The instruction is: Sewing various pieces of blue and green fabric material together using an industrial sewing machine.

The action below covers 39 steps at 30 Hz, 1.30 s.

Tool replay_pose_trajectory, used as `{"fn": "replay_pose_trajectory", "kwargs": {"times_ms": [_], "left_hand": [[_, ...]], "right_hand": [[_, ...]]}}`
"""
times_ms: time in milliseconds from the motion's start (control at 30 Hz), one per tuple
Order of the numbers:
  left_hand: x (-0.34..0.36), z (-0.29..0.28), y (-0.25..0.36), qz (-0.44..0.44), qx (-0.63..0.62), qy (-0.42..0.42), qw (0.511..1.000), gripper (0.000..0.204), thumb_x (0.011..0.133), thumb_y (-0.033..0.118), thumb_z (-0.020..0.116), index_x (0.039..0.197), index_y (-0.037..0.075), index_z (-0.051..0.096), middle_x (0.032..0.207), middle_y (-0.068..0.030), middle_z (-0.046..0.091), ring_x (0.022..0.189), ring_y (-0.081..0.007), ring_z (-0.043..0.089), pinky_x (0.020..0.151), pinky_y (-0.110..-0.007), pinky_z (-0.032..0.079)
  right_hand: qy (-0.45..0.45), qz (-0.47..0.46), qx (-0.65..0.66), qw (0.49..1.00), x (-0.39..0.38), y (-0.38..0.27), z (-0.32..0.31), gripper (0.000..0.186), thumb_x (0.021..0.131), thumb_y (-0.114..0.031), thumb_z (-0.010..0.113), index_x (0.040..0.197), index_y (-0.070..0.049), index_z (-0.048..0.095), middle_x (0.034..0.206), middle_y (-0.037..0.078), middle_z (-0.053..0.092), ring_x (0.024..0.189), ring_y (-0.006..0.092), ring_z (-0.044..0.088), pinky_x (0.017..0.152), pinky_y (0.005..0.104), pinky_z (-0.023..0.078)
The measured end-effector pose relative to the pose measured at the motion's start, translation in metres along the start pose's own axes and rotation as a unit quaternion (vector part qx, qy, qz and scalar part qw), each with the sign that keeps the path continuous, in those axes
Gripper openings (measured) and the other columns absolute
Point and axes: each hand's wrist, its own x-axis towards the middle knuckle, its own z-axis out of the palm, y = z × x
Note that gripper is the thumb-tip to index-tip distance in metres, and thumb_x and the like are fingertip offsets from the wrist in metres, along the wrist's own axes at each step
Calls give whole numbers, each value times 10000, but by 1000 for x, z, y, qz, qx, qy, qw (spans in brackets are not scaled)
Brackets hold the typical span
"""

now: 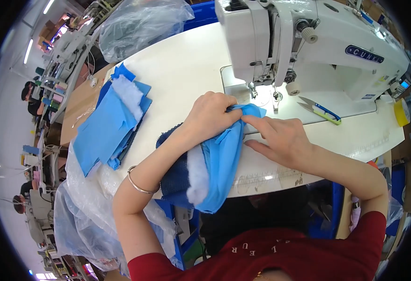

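Beside the sewing machine (261, 42), a light blue fabric piece (229, 154) with white fluffy wadding (197, 173) and a dark blue mesh layer (175, 171) lies over the table's near edge. My left hand (212, 112) is closed on its upper end, thumb and fingers pinching the folded edge. From the right, my right hand (282, 138) holds the same edge, its index fingertip close to the left thumb and its curled fingers partly hidden. The fabric's top corner is just short of the presser foot (276, 96).
A stack of blue fabric pieces (109, 124) with wadding lies on the left. Thread snips (321, 111) rest right of the needle area, and a yellow tape roll (401, 112) is at the far right. Clear plastic bags (140, 28) sit behind the table. Other people work far left.
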Motion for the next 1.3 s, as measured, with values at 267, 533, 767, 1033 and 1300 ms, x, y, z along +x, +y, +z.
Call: {"fn": "replay_pose_trajectory", "kwargs": {"times_ms": [267,533,767,1033,1300], "left_hand": [[17,13,-8,-30,-55,41,997,254,755,182,672,887,-34,686,682,-173,637,592,-232,592,634,-338,492],[10,8,-7,-90,-126,-7,988,249,814,206,674,871,-35,696,617,-173,591,545,-238,564,574,-344,461],[7,8,-5,-120,-143,-24,982,249,887,199,640,824,-42,638,593,-22,512,609,-60,435,528,-271,368],[5,16,-2,-108,-95,-16,989,228,855,191,668,812,-29,628,608,-29,517,610,-64,447,527,-263,371],[4,27,6,-52,-13,122,991,132,802,135,705,825,12,661,792,-135,669,613,-279,630,578,-355,493]], "right_hand": [[-87,-155,-54,983,2,36,7,221,766,-130,630,973,-77,575,700,13,533,613,156,617,443,313,453],[-82,-215,-3,973,-4,41,-2,236,742,-113,643,967,-57,596,669,6,496,591,141,582,431,299,425],[25,-119,-96,988,0,40,-2,260,761,-139,668,1001,-58,607,624,-14,479,511,109,530,413,262,397],[-2,-125,-137,983,4,47,3,146,786,-149,658,816,-82,532,585,-9,480,495,113,564,410,271,408],[8,-145,-134,980,2,43,2,221,769,-146,666,941,-19,612,616,-9,489,526,106,564,432,255,438]]}}
